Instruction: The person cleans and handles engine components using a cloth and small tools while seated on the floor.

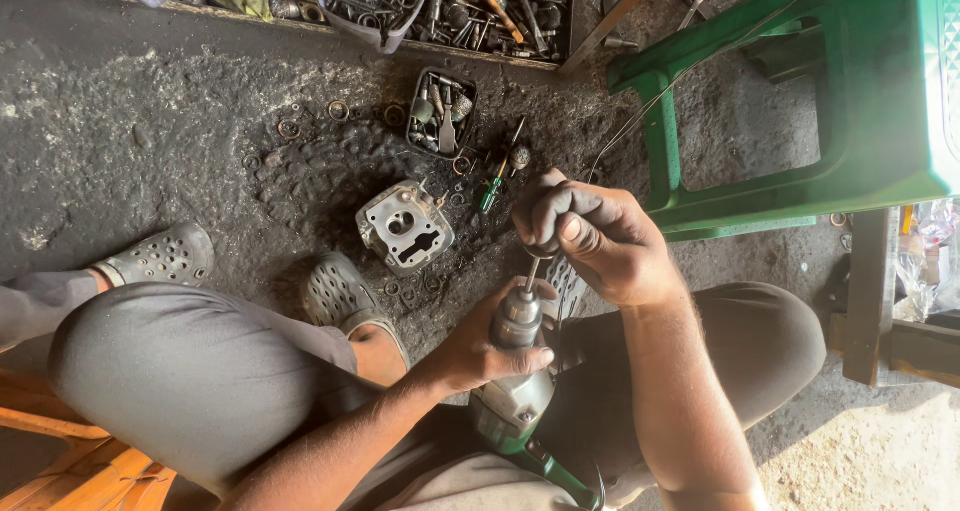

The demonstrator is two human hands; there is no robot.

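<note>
Hands [480, 351] [590, 236] clasp cylindrical steel chuck [518, 318] of green drill [515, 411].

The drill [515, 396] has a dull grey metal nose and chuck, scuffed and oily, with a green plastic body behind it. The left hand [480, 351] and right hand [590, 236] look grimy and matt. The cylinder head [403, 228] on the floor [150, 141] is pale cast metal, rough and dusty (duller than the chuck). The floor is dark, gritty and oil-stained. The stool [800, 91] is smooth green plastic with a slight sheen. The sandals [160, 256] are grey matt rubber, perforated.
</note>
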